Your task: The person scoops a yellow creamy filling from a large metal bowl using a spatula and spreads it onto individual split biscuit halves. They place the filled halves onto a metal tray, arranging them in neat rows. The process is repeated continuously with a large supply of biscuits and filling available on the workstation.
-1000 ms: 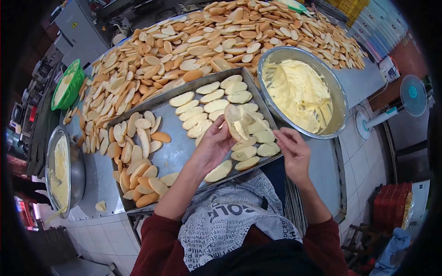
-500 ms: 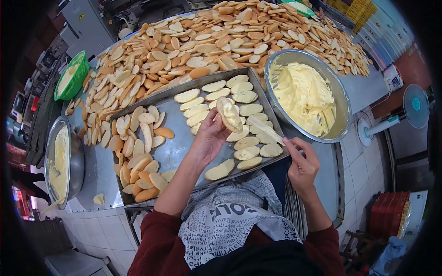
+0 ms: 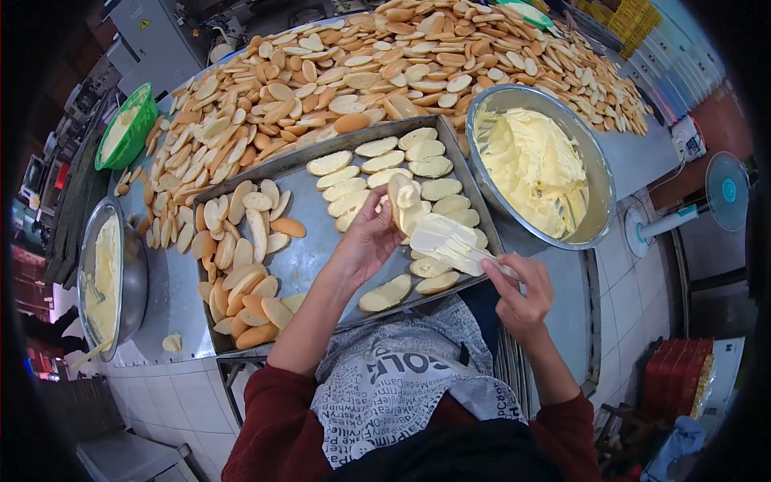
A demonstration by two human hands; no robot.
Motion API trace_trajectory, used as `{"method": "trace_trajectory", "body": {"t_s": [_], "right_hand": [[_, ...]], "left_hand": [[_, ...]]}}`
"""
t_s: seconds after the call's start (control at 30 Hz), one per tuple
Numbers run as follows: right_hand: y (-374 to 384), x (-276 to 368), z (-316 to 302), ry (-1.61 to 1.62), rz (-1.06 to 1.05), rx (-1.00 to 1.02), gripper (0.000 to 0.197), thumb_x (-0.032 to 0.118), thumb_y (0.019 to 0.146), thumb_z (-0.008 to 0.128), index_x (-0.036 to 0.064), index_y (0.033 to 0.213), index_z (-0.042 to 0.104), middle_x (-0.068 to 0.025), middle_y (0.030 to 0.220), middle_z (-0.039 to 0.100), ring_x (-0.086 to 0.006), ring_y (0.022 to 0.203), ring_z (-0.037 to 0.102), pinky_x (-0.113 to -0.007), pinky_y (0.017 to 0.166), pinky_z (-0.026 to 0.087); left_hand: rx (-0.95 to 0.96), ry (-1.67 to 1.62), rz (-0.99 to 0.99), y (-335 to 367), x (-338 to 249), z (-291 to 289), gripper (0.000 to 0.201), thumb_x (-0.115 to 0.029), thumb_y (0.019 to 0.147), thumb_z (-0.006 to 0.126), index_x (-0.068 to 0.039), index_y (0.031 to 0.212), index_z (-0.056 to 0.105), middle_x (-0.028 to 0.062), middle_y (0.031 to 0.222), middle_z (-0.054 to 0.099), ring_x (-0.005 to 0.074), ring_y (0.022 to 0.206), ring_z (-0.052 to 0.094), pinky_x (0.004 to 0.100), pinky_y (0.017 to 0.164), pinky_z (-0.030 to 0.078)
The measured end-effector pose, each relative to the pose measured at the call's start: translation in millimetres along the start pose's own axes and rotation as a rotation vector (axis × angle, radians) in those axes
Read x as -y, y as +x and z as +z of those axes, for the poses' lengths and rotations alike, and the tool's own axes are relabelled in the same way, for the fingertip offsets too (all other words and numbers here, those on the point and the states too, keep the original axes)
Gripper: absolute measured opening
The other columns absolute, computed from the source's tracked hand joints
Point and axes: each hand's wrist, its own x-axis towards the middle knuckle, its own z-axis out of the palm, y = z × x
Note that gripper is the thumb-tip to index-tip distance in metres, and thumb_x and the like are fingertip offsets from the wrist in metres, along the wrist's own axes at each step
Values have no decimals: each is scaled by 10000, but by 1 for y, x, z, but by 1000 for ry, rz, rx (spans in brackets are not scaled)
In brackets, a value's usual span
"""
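Over the metal tray (image 3: 312, 241), my left hand (image 3: 363, 241) pinches an oval slice of bread (image 3: 406, 199) with pale yellow cream on its face. In my right hand (image 3: 524, 296) is a flat whitish spatula (image 3: 443, 243), gripped by its handle, its broad blade smeared with cream. The blade lies at the lower end of the held slice; whether they touch I cannot tell. Beneath them, cream-coated slices (image 3: 385, 294) lie in rows on the tray's right side. Plain slices (image 3: 241, 273) are heaped on its left side.
A steel bowl of yellow cream (image 3: 601, 153) stands right of the tray, another steel bowl (image 3: 135, 289) at the left. Behind lies a large heap of bread slices (image 3: 361, 80). A green basin (image 3: 143, 128) sits far left, and a fan (image 3: 727, 189) stands at right.
The spatula has turned so its broad face shows, and my right hand has come slightly lower. The held slice has tilted and shifted a little in my left hand.
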Motion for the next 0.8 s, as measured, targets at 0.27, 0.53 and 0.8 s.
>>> {"method": "trace_trajectory", "body": {"t_s": [0.27, 0.53, 0.8], "right_hand": [[3, -24, 45, -106, -139, -139, 529, -87, 620, 611, 142, 1083, 726, -28, 1008, 618, -213, 801, 582, -320, 658, 483], [10, -30, 69, -21, 148, -170, 550, -136, 635, 584, 105, 1114, 709, -66, 1028, 620, -231, 817, 588, -302, 720, 487], [-11, -4, 49, 548, 701, -96, 357, -98, 862, 563, 68, 1157, 676, -45, 1036, 600, -113, 877, 550, -209, 787, 429]], "left_hand": [[85, -41, -131, -8, 8, 12, 486, -130, 933, 566, -107, 1365, 343, 81, 1299, 482, 192, 1154, 542, 318, 987, 475], [125, 118, -137, -8, 12, -1, 612, -221, 937, 579, -100, 1441, 253, 55, 1337, 469, 185, 1203, 514, 326, 1020, 441], [-67, 154, -4, -32, 0, -55, 499, -235, 948, 572, -76, 1369, 355, 49, 1254, 529, 156, 1094, 562, 303, 934, 484]]}}
